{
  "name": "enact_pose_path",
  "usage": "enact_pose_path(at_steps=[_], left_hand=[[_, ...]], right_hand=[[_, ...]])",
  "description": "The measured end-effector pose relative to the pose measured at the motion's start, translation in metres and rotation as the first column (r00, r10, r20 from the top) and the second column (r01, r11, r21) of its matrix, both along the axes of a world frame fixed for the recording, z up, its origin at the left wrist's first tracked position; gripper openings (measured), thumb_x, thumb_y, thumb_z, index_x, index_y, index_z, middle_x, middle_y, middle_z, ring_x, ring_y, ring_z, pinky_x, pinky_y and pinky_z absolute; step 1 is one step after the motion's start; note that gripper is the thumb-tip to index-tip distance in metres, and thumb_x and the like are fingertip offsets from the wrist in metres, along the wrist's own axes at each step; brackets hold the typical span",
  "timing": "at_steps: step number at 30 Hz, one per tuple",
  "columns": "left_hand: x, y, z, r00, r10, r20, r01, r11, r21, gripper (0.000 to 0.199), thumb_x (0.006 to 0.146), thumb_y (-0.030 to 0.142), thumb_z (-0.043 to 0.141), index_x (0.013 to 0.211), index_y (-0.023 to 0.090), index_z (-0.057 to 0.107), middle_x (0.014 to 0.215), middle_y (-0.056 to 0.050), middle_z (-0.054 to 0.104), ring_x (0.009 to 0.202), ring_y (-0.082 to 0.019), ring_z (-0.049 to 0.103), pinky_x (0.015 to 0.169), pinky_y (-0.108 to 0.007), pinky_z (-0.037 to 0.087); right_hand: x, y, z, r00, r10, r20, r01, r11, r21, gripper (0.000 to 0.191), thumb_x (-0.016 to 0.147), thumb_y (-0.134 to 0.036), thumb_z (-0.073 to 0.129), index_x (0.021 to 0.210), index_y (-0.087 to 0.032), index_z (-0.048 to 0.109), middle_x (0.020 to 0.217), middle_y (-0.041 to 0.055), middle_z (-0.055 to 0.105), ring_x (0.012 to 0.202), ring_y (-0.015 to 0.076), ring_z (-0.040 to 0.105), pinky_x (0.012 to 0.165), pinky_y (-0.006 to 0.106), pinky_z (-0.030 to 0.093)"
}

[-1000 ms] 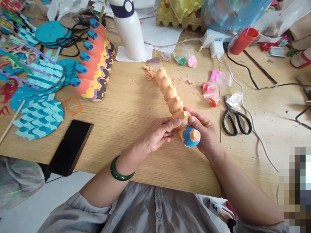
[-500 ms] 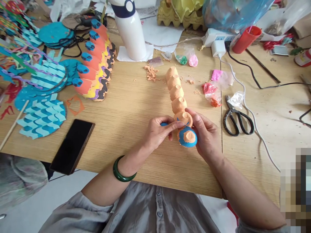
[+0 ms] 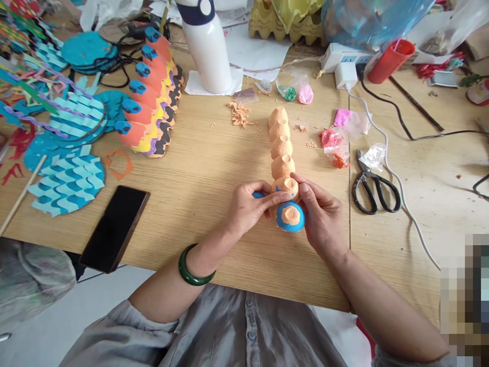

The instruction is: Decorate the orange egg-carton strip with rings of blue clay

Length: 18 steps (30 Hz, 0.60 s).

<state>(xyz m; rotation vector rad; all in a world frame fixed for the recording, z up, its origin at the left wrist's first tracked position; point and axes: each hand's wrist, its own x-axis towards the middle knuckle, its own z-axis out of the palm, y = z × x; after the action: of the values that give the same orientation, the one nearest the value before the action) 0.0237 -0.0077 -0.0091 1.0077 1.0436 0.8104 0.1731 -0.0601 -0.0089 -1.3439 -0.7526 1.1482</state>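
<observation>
The near bump of the bumpy orange strip (image 3: 281, 148) has a blue ring. The right hand (image 3: 324, 219) grips the strip's side. The left hand (image 3: 246, 206) holds a blue lump (image 3: 257, 194), its thumb on the next bump, which has little blue. The four far bumps, over the desk (image 3: 214, 163), have no blue.

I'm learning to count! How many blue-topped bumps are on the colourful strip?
6, in one row: the far-end bump, second bump, third bump, fourth bump, fifth bump and near-end bump. Others may be hidden behind.
</observation>
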Motion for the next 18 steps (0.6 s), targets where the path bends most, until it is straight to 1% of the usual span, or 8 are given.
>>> enact_pose_path(at_steps=[3, 5, 8, 11, 13, 14, 16, 18], left_hand=[[-0.0001, -0.0001, -0.0003, 1.0, 0.012, -0.018, -0.011, 1.0, 0.01, 0.05, 0.06, 0.052, 0.096, 0.062, 0.016, 0.062, 0.054, 0.004, 0.057, 0.046, -0.008, 0.05, 0.045, -0.021, 0.04], [-0.0003, 0.0002, -0.0008, 1.0, 0.002, -0.004, -0.002, 1.0, 0.009, 0.049, 0.06, 0.052, 0.096, 0.062, 0.017, 0.062, 0.054, 0.004, 0.058, 0.046, -0.008, 0.05, 0.044, -0.022, 0.039], [-0.0006, 0.0004, -0.0008, 0.996, -0.031, 0.089, 0.029, 0.999, 0.02, 0.05, 0.065, 0.056, 0.093, 0.063, 0.017, 0.062, 0.057, 0.004, 0.058, 0.046, -0.007, 0.05, 0.043, -0.021, 0.04], [0.0002, 0.0004, 0.0007, 0.983, -0.072, 0.171, 0.072, 0.997, 0.005, 0.054, 0.071, 0.064, 0.086, 0.065, 0.016, 0.063, 0.056, 0.004, 0.056, 0.046, -0.007, 0.051, 0.043, -0.021, 0.042], [0.0013, 0.0006, 0.0021, 0.979, -0.093, 0.18, 0.099, 0.995, -0.026, 0.052, 0.069, 0.062, 0.089, 0.069, 0.016, 0.065, 0.056, 0.004, 0.056, 0.046, -0.007, 0.05, 0.043, -0.022, 0.042], [0.0019, 0.0008, 0.0027, 0.978, -0.096, 0.184, 0.106, 0.993, -0.044, 0.051, 0.066, 0.06, 0.091, 0.069, 0.016, 0.066, 0.056, 0.004, 0.056, 0.045, -0.007, 0.05, 0.043, -0.022, 0.042], [0.003, 0.0012, 0.0035, 0.977, -0.083, 0.196, 0.099, 0.992, -0.073, 0.05, 0.063, 0.054, 0.094, 0.066, 0.016, 0.063, 0.055, 0.005, 0.056, 0.045, -0.006, 0.048, 0.042, -0.021, 0.039], [0.0039, 0.0012, 0.004, 0.975, -0.072, 0.21, 0.091, 0.992, -0.082, 0.051, 0.064, 0.053, 0.094, 0.061, 0.016, 0.06, 0.054, 0.005, 0.053, 0.045, -0.005, 0.046, 0.042, -0.021, 0.037]], right_hand=[[-0.0011, 0.0006, -0.0011, 1.0, 0.003, -0.002, -0.003, 1.0, 0.006, 0.025, 0.092, -0.048, 0.075, 0.111, -0.033, 0.083, 0.083, -0.0012, 0.077, 0.086, 0.0217, 0.071, 0.079, 0.038, 0.058], [-0.0017, 0.0016, -0.0011, 1.0, 0.012, -0.024, -0.012, 1.0, -0.001, 0.025, 0.091, -0.048, 0.075, 0.11, -0.034, 0.083, 0.085, -0.0017, 0.078, 0.084, 0.0211, 0.071, 0.077, 0.038, 0.058], [-0.0016, 0.0045, 0.0009, 0.992, 0.028, -0.123, -0.031, 0.999, -0.026, 0.025, 0.09, -0.047, 0.075, 0.111, -0.034, 0.082, 0.099, -0.0011, 0.081, 0.092, 0.0221, 0.073, 0.08, 0.038, 0.06], [-0.0003, 0.0076, 0.0041, 0.974, 0.033, -0.223, -0.043, 0.998, -0.042, 0.024, 0.09, -0.047, 0.075, 0.109, -0.034, 0.08, 0.102, -0.001, 0.082, 0.089, 0.0211, 0.074, 0.076, 0.037, 0.061], [0.0003, 0.0086, 0.0058, 0.967, 0.027, -0.251, -0.04, 0.998, -0.047, 0.024, 0.089, -0.046, 0.075, 0.108, -0.033, 0.08, 0.099, -0.0011, 0.082, 0.084, 0.0204, 0.074, 0.071, 0.036, 0.062], [0.0003, 0.0086, 0.0062, 0.966, 0.027, -0.256, -0.04, 0.998, -0.045, 0.025, 0.089, -0.047, 0.076, 0.109, -0.033, 0.079, 0.099, -0.0009, 0.082, 0.085, 0.0208, 0.074, 0.071, 0.037, 0.062], [0.0, 0.008, 0.0062, 0.965, 0.04, -0.258, -0.051, 0.998, -0.037, 0.025, 0.089, -0.046, 0.075, 0.11, -0.033, 0.079, 0.103, -0.0005, 0.082, 0.091, 0.0221, 0.075, 0.075, 0.039, 0.063], [-0.0002, 0.0072, 0.0049, 0.966, 0.056, -0.254, -0.066, 0.997, -0.03, 0.021, 0.091, -0.045, 0.073, 0.109, -0.035, 0.079, 0.106, -0.0005, 0.081, 0.094, 0.0226, 0.075, 0.079, 0.04, 0.062]])
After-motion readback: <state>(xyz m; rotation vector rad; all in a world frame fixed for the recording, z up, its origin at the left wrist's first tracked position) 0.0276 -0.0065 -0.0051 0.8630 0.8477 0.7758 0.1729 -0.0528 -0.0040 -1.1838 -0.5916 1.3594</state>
